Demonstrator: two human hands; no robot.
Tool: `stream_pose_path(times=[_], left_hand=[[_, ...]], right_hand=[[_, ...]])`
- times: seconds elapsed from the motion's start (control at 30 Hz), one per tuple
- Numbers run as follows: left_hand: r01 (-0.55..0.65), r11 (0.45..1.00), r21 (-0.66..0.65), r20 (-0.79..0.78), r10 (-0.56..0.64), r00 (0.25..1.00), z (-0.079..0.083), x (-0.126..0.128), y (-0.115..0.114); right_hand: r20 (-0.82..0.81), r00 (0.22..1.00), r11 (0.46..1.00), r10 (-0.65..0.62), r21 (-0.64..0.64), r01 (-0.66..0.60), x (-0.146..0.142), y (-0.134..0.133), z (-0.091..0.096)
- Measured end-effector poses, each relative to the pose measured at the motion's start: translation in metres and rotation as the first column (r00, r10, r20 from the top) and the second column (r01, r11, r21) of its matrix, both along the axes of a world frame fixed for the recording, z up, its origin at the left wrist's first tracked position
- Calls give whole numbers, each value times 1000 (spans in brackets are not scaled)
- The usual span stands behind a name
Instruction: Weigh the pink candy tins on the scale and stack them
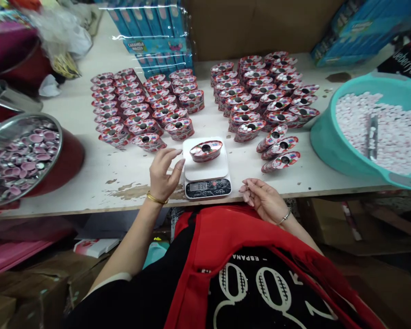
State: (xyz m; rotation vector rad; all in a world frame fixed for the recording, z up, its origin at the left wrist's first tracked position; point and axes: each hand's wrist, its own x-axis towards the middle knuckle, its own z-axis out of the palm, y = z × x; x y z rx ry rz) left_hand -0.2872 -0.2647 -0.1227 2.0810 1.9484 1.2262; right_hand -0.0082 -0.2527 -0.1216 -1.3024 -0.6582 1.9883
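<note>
A small oval tin (206, 151) with a red printed wrap and a round dark hole in its top rests on the white digital kitchen scale (207, 170). White candies lie on its top at the left of the hole. My left hand (165, 173) is just left of the scale, fingers apart and holding nothing, its fingertips near the scale's edge. To the right of the scale, by the table's front edge, my right hand (262, 198) has its fingers curled and thumb pressed in; whatever they may hold is too small to make out.
Rows of similar oval tins (144, 107) stand behind the scale, with more tins (281, 155) at its right. A turquoise tub (324, 128) of white candies with a metal scoop stands right. A steel bowl (71, 151) of pink-and-silver caps stands left. Blue boxes (157, 45) are behind.
</note>
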Motion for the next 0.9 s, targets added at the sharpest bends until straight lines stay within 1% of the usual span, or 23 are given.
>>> stream_pose_path(times=[0.07, 0.13, 0.2, 0.27, 0.3, 0.33, 0.37, 0.43, 0.47, 0.5, 0.57, 0.63, 0.7, 0.8, 0.9], left_hand=[[18, 1000, -1, -46, -18, 999, 0, 3, 3], [53, 999, -6, -113, -54, 992, 0, 6, 6], [102, 995, -8, -182, -101, 978, -1, 9, 10], [135, 991, -7, -235, -133, 963, -2, 14, 16], [150, 989, -8, -254, -147, 956, -2, 16, 19], [166, 986, -12, -264, -163, 951, -1, 19, 21], [184, 983, -19, -264, -183, 947, -1, 21, 24], [214, 976, -34, -229, -216, 949, 0, 25, 27], [212, 977, -32, -193, -214, 957, 1, 26, 28], [193, 981, -24, -149, -194, 970, 1, 26, 28], [117, 993, -5, -51, -117, 992, 2, 24, 25], [40, 999, 2, 28, -40, 999, 1, 20, 21], [-3, 1000, 6, 77, 2, 997, -1, 15, 16], [-37, 999, 7, 108, 36, 993, -5, 9, 10], [-70, 997, -21, 119, 72, 990, -9, 5, 6]], right_hand=[[18, 1000, 1000, 0, 27, 0, -3, 2, 2], [44, 999, 997, 3, 81, -7, -9, 8, 5], [66, 998, 986, 19, 164, -30, -19, 19, 11], [91, 994, 958, 59, 275, -82, -31, 32, 19], [110, 990, 932, 87, 341, -120, -39, 39, 23], [141, 984, 896, 113, 413, -162, -47, 46, 28], [186, 973, 849, 136, 485, -211, -55, 52, 33], [300, 941, 730, 157, 606, -315, -71, 64, 42], [359, 921, 667, 153, 649, -364, -79, 69, 46], [413, 899, 608, 142, 681, -409, -86, 73, 48], [499, 860, 502, 107, 719, -480, -98, 80, 49], [557, 827, 427, 79, 731, -533, -106, 85, 48], [588, 805, 391, 73, 726, -566, -110, 89, 45], [598, 796, 373, 92, 721, -584, -113, 92, 42], [591, 803, 353, 78, 737, -577, -109, 93, 46]])
